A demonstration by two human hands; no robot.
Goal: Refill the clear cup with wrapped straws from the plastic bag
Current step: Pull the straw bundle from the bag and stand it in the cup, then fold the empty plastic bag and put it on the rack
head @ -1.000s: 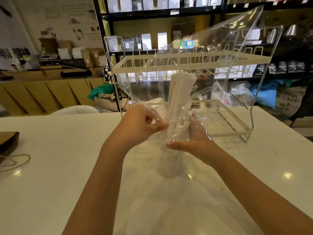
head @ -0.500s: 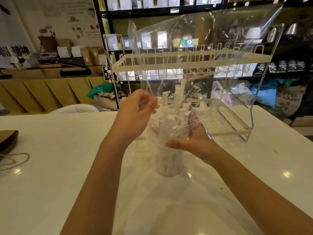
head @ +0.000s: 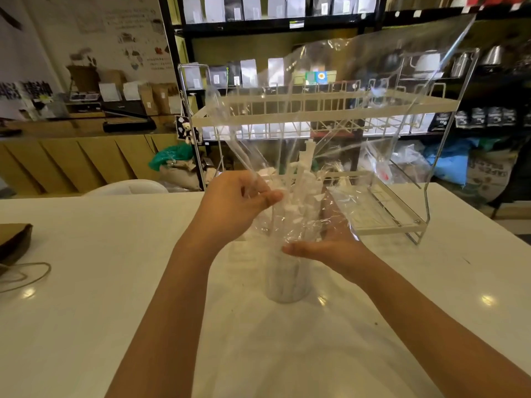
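We had both hands raised over the middle of the white table, one on each side of the plastic bag. Our left hand sat on the left of the bundle with its fingers curled, thumb and fingertips pinching a fold of the clear film. Our right hand lay a little lower and to the right, palm turned up and inward, fingers straight beneath the crinkled film and thumb pointing left, cradling the bag rather than gripping it.

Between the two hands stood the wrapped straws, their long axes roughly upright, upper ends pointing up and slightly away from us, at uneven heights. Their lower ends ran down into the clear cup, which stood upright on the table directly below the hands, nearer to us than the fingers. The straws' tops rose above both hands, and the cup's base lay below them; how deep each straw reached we could not tell through the film.

The bag itself opened upward and to the right, its loose sheet spreading high above the right hand.

Farther right and beyond the hands, a two-tier wire rack stood on the far part of the table, seen partly through the bag. At the far left edge lay a brown paper bag with a twine handle.
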